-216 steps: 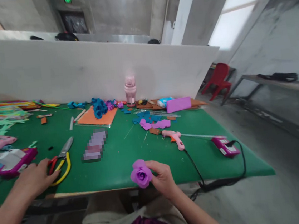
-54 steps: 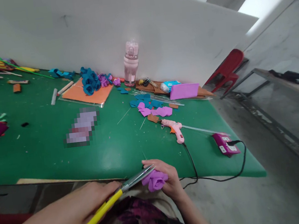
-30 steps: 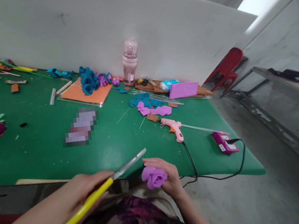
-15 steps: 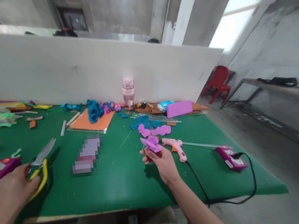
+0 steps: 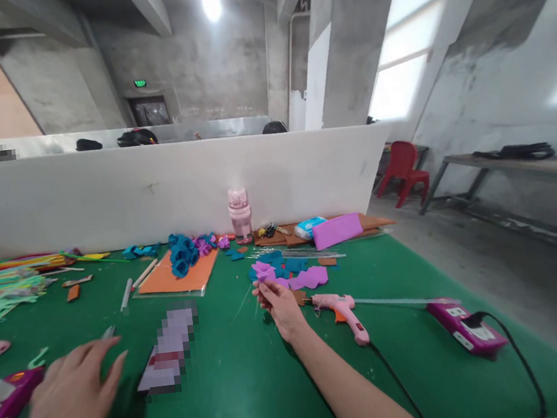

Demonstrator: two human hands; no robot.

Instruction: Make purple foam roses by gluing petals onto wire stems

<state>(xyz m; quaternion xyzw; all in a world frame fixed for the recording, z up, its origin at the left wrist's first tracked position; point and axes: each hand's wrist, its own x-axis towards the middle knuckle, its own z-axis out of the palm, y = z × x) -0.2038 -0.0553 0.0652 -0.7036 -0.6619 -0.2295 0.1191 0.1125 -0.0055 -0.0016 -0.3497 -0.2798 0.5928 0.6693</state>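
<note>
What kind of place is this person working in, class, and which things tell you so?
Probably a craft workshop in a bare concrete hall. The green-covered worktable holds cut purple and blue foam petals, a pink hot-glue gun and finished blue foam roses.

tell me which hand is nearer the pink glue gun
Right. The right hand is just left of the pink glue gun; the left hand is far across the table.
</note>
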